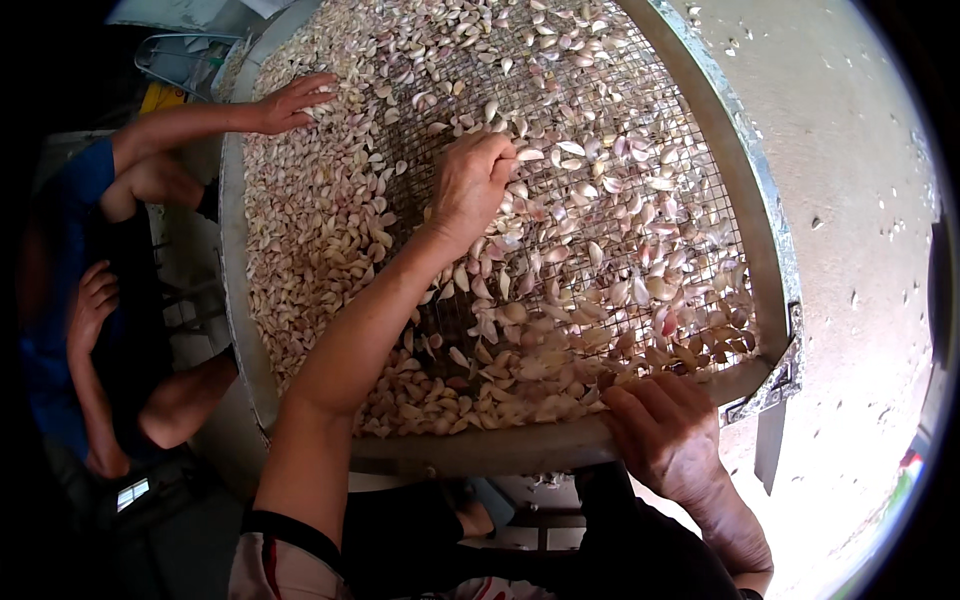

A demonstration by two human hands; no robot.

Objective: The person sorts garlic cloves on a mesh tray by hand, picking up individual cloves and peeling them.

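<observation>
Garlic cloves [320, 220], whitish with pink and purple tints, cover a large wire-mesh tray [690, 130] with a raised metal frame. My left hand [470, 185] reaches over the middle of the mesh, its fingers curled closed. What they hold, if anything, is hidden; a loose clove [530, 155] lies just beside the fingertips. At the near right, my right hand [665, 430] grips the tray's near rim [480, 448], fingers bent over it close to some cloves. The layer is thick at the left and thin around the middle, where bare wire shows.
On the left a co-worker in blue [75, 300] sits by the tray, one hand [295, 103] on the cloves. A metal bracket [770, 385] braces the near right corner. Bits are scattered over the pale floor [850, 250] at the right.
</observation>
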